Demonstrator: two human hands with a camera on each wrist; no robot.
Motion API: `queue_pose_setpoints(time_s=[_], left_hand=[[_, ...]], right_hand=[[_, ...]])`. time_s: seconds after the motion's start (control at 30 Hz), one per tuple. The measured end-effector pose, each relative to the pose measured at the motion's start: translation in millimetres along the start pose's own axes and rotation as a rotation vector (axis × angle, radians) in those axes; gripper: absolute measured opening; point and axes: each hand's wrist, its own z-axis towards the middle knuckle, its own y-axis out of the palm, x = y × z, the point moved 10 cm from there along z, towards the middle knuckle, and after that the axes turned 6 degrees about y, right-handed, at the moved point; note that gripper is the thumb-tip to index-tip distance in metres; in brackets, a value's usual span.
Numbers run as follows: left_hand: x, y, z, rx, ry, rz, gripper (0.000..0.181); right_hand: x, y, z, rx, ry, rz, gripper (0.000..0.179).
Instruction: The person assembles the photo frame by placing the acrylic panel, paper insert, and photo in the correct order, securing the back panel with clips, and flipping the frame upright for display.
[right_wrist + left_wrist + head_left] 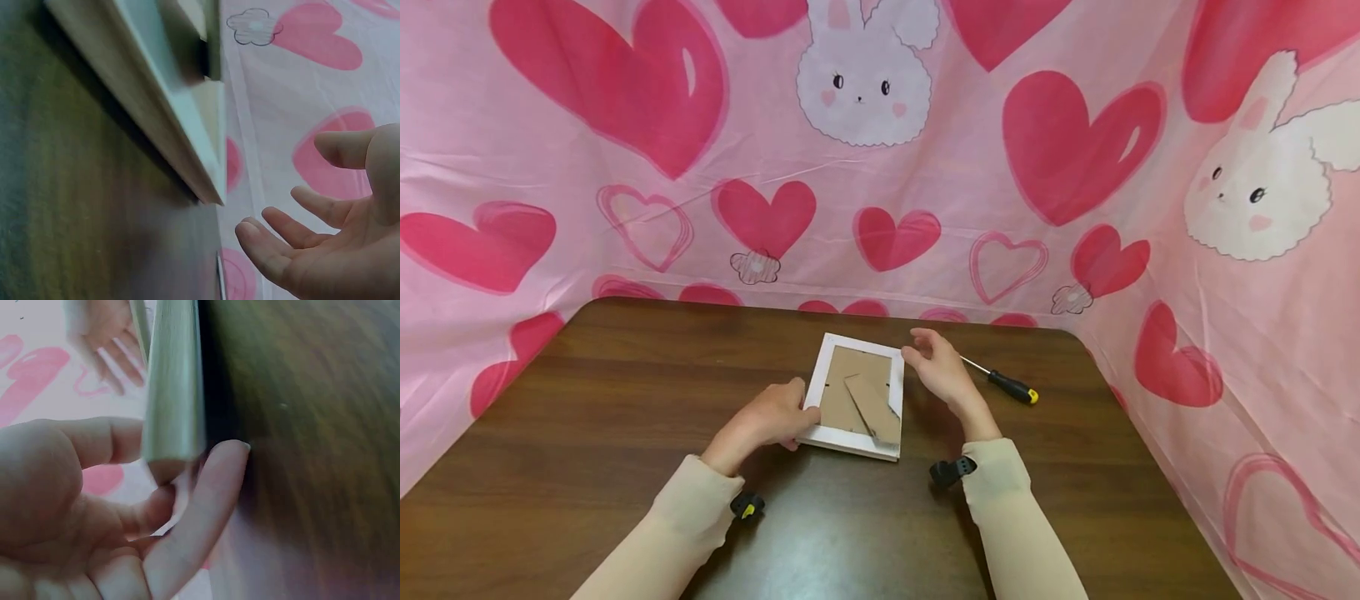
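Observation:
A white picture frame (847, 439) lies back side up over the table, its brown backing board (842, 367) and slanted stand leg (868, 404) showing in the head view. With the thumb on top and fingers underneath, my left hand (775, 410) grips the frame's left edge. The left wrist view shows the frame's side (174, 381) between thumb and fingers. My right hand (942, 367) hovers by the upper right corner, fingers relaxed and spread. In the right wrist view this hand (331, 237) holds nothing, apart from the frame's corner.
A screwdriver (1013, 387) with a black and yellow handle lies on the brown wooden table (625, 400), right of the right hand. Pink cloth (955, 167) with hearts and rabbits hangs behind and beside the table. Dark straps sit at both wrists.

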Motion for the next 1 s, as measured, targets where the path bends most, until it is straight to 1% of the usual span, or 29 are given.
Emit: queue_pose_setpoints(time_s=[0.1, 0.23, 0.3, 0.43, 0.53, 0.63, 0.8, 0.9, 1.0], left_hand=[[1.0, -3.4, -0.2, 0.022, 0.002, -0.097, 0.019], [3.6, -9.6, 1.0, 0.06, 0.025, -0.156, 0.019], [5.2, -13.3, 1.9, 0.085, 0.043, -0.152, 0.022], [11.3, -20.1, 3.2, 0.126, 0.09, -0.086, 0.034], [20.5, -26.1, 3.0, 0.163, 0.146, -0.022, 0.045], [30.8, -32.4, 1.8, 0.221, 0.201, 0.014, 0.051], [48.4, -40.6, -2.4, 0.314, 0.295, 0.002, 0.053], [58.7, -44.3, -6.0, 0.355, 0.354, -0.002, 0.052], [65.8, -46.5, -9.8, 0.385, 0.388, 0.004, 0.052]], right_hand=[[1, 4, -0.6, -0.005, 0.001, 0.012, 0.053], [-2, 3, -0.7, 0.014, -0.011, 0.025, 0.051], [-3, 4, -0.4, 0.01, -0.011, 0.027, 0.05], [-2, 5, -0.2, -0.009, 0.002, 0.06, 0.052], [-3, 4, -1.0, -0.02, 0.013, 0.097, 0.052], [-5, 6, -1.6, -0.046, 0.016, 0.155, 0.052], [-9, 12, -1.9, -0.089, 0.017, 0.263, 0.052], [-10, 13, -1.6, -0.093, 0.016, 0.304, 0.053], [-11, 13, -2.0, -0.089, 0.022, 0.34, 0.053]])
